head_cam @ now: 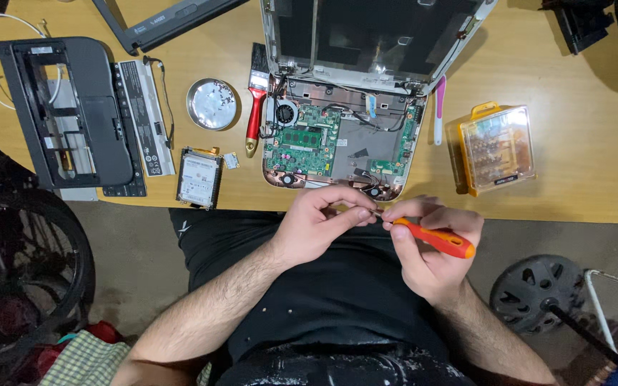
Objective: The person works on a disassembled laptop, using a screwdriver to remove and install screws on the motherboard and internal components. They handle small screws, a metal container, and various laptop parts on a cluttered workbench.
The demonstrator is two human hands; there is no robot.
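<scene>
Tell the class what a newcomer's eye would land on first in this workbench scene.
First, the opened laptop at the table's centre, its green circuit board bared. Just below it, the right hand grips an orange screwdriver while the left hand pinches at its tip. A clear yellow bit case sits to the right.

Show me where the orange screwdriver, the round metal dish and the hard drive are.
orange screwdriver (439, 240), head view, on the handle.
round metal dish (212, 104), head view, on its middle.
hard drive (199, 177), head view, on the label face.

One screwdriver (434, 238), one brush (255, 107)
</scene>
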